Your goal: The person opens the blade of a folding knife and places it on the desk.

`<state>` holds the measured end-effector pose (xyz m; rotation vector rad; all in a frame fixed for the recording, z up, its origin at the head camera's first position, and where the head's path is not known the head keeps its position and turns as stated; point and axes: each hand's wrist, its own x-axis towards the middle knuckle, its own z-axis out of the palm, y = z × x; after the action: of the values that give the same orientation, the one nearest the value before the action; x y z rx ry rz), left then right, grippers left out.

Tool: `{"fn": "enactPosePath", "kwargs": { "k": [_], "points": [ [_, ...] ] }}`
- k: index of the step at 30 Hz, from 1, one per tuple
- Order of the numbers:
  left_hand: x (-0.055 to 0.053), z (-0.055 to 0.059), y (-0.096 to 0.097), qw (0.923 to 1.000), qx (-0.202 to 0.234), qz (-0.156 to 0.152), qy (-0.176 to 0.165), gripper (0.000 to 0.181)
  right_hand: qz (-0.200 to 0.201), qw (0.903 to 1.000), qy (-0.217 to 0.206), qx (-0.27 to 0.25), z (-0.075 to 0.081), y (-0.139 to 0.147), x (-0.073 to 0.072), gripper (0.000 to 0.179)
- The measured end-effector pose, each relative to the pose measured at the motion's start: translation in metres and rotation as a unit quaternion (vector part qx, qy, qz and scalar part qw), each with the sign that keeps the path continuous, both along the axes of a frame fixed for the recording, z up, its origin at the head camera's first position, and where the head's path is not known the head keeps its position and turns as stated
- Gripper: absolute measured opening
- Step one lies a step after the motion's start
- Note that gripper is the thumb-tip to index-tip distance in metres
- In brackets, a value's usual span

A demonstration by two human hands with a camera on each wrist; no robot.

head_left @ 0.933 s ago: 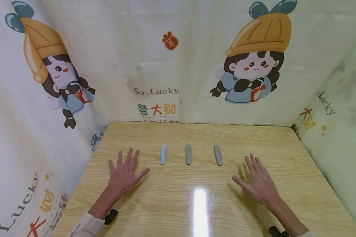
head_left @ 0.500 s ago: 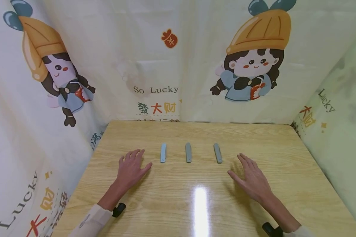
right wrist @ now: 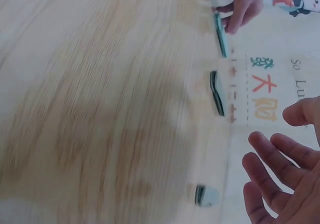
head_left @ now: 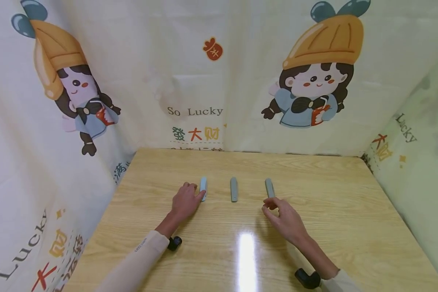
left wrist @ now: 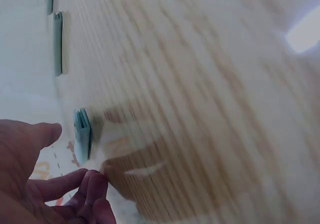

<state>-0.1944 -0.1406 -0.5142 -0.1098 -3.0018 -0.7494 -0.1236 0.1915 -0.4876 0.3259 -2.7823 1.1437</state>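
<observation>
With thumb and fingers parted and gripping nothing, the left hand [head_left: 185, 201] is slanting forward, its thumb overlapping a slim, flat, light-blue bar [head_left: 203, 183] lying on the wood-grain table [head_left: 211, 263]. A slim, flat grey bar [head_left: 234, 190] is lying mid-row. The right hand [head_left: 287, 221], bent fingers and thumb parted and empty, is hovering at a second grey bar's [head_left: 269, 187] near end.

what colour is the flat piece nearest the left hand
The flat piece is light blue; it shows best in the head view.
</observation>
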Motion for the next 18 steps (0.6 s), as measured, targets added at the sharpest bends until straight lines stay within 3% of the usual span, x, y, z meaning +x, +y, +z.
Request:
{"fn": "enactPosePath", "kwargs": {
  "k": [11,18],
  "points": [
    [-0.009,-0.006,0.011,0.9992,-0.023,0.031,0.013,0.047,-0.009,0.9973,-0.046,-0.056,-0.009,-0.029,-0.006,0.022],
    [-0.012,-0.006,0.013,0.999,0.0,0.045,0.01,0.04,-0.002,0.9987,-0.037,-0.035,-0.009,-0.043,-0.006,0.017]
  ]
}}
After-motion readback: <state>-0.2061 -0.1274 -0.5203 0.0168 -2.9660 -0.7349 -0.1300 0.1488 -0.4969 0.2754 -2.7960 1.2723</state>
